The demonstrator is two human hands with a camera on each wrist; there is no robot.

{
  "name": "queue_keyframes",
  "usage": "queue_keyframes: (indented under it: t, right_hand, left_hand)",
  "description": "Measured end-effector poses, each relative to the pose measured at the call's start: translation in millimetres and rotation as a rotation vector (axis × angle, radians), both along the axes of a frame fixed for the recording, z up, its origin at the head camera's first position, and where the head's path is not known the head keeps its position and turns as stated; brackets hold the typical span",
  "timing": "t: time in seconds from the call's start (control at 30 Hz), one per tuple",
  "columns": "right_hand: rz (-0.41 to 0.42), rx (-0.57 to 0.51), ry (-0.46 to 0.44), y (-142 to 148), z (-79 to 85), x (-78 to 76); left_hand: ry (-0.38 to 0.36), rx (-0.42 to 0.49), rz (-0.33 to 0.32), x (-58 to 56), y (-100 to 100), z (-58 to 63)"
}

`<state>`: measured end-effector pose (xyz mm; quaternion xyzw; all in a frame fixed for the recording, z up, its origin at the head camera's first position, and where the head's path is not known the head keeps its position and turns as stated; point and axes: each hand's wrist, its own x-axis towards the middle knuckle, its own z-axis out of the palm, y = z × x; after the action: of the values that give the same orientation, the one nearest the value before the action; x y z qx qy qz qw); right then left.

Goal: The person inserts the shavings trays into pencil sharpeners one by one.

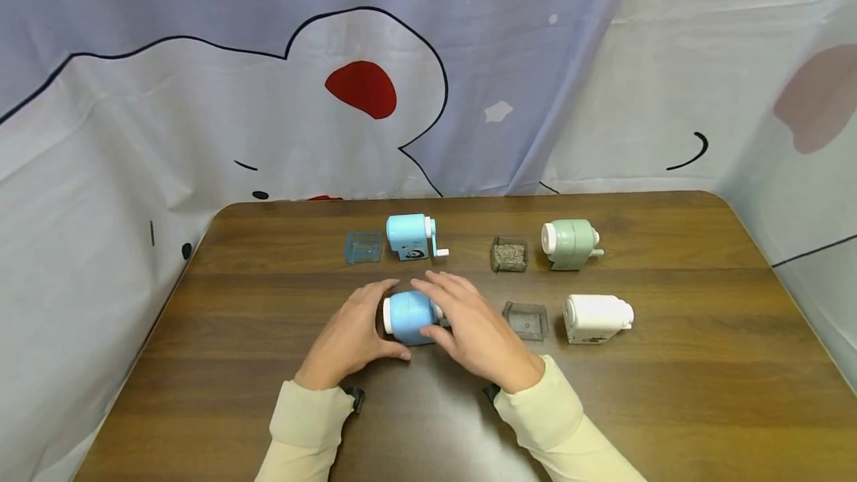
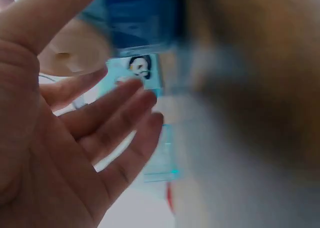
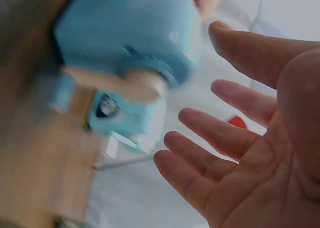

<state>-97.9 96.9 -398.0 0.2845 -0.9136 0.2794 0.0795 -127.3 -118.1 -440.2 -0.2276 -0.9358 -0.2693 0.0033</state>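
Observation:
A blue crank pencil sharpener [image 1: 410, 316] stands on the wooden table between my two hands. My left hand [image 1: 351, 333] is beside its white round end, thumb and fingers spread around that side. In the left wrist view its clear blue drawer [image 2: 142, 20] shows behind the thumb. My right hand [image 1: 472, 329] is at the crank end, its fingers over the top in the head view and partly hiding the crank. The right wrist view shows the pale crank handle [image 3: 142, 85] apart from the loosely extended fingers.
Behind stand a light-blue panda sharpener [image 1: 408, 233] and a clear blue drawer [image 1: 364, 248]. To the right are a grey drawer with shavings [image 1: 510, 255], a green sharpener [image 1: 571, 244], another grey drawer [image 1: 527, 320] and a white sharpener [image 1: 596, 318]. A curtain [image 1: 509, 80] hangs beyond the table.

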Motion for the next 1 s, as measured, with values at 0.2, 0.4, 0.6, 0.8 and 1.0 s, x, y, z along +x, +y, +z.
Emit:
queue_keyframes:
  t: [0.2,0.4,0.6,0.8,1.0]
  right_hand:
    - [-0.031,0.031,0.07,31.1,23.1,7.0]
    - [-0.087,0.085,0.082,73.5,34.4,17.4]
    - [-0.167,0.134,0.096,119.1,41.4,24.8]
    - [-0.181,0.175,0.07,153.5,36.2,26.0]
    - [-0.168,0.199,0.008,170.8,26.0,26.8]
  left_hand:
    - [0.173,0.028,-0.017,2.7,8.2,26.1]
    - [0.296,0.022,-0.125,10.4,34.4,53.0]
    - [0.406,0.022,-0.206,12.7,62.7,68.0]
    - [0.459,-0.047,-0.262,21.4,94.8,65.8]
    - [0.415,-0.162,-0.305,32.3,128.8,54.8]
